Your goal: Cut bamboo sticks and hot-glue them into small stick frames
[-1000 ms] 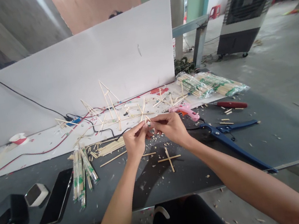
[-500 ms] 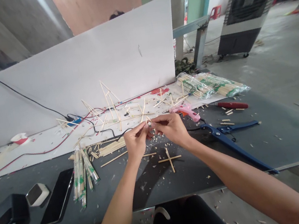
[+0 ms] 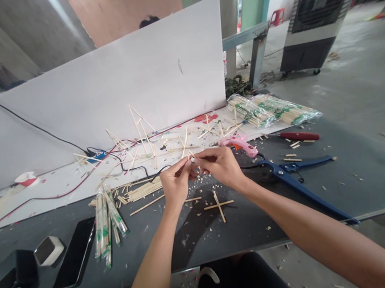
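My left hand (image 3: 176, 182) and my right hand (image 3: 222, 166) meet above the middle of the dark table, fingertips pinched close together. Between them are small wooden sticks (image 3: 191, 154), whose tips poke up just over the fingers; the rest of them is hidden. Below the hands, two crossed sticks (image 3: 218, 205) lie on the table. A pink glue gun (image 3: 240, 145) rests just beyond my right hand. Loose wooden sticks (image 3: 144, 190) are piled to the left of my left hand.
Blue long-handled cutters (image 3: 298, 185) and a red-handled tool (image 3: 299, 135) lie on the right. Plastic-wrapped stick bundles (image 3: 283, 107) sit behind them; thinner packs (image 3: 104, 224), a phone (image 3: 74, 254) and a black box (image 3: 13, 276) are left. Stick frames (image 3: 142, 133) stand before the white panel (image 3: 111, 88).
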Available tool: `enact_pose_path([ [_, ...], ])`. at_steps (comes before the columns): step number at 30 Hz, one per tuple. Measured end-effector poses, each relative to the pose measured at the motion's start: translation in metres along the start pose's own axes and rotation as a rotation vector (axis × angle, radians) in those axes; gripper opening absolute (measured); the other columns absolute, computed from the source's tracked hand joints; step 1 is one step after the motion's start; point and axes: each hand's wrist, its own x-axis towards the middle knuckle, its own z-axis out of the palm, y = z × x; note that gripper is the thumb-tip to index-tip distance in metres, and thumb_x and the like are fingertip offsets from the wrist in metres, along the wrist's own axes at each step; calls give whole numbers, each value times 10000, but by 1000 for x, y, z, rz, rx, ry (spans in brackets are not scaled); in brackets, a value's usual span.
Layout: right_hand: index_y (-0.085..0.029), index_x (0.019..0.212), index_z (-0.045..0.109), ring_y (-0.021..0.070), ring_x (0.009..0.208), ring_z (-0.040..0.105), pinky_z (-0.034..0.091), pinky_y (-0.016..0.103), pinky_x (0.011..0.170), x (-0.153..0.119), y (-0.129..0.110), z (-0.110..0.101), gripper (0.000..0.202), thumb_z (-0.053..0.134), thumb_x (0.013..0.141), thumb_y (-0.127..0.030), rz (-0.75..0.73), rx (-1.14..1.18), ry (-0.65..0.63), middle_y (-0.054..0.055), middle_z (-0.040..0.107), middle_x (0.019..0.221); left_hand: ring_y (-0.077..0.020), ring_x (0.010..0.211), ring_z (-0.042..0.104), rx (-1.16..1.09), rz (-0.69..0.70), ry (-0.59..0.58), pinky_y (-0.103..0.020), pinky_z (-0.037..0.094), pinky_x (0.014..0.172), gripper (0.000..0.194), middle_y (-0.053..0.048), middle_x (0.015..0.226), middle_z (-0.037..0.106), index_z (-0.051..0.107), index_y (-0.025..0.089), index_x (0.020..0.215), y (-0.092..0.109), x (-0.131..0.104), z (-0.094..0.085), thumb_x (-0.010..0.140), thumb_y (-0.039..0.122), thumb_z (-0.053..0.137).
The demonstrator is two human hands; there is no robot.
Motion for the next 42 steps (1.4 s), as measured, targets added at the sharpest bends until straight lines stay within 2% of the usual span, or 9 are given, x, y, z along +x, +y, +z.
enact_pose_path([
  [20,-191,904,814,106,504,558,475,269,515,0,2,0,199,673,797,-280,-14,8,-8,26,690,634,-151,522,630,15,-9,-2,-273,533,475,311,-40,679,726,790,159,1030,1,0,-1,844,398,722],
  [35,-175,851,807,118,522,574,477,267,523,0,-2,1,187,666,790,-282,-15,5,-14,39,700,647,-126,484,552,26,6,-18,-251,492,470,299,-17,608,668,793,146,1012,0,0,-2,856,386,706],
  [42,-162,891,812,123,505,568,474,263,517,-1,-3,1,221,662,791,-292,-12,-11,-13,26,668,587,-123,494,557,28,20,-26,-241,497,474,286,-17,606,667,794,145,995,-1,0,-3,864,382,701],
])
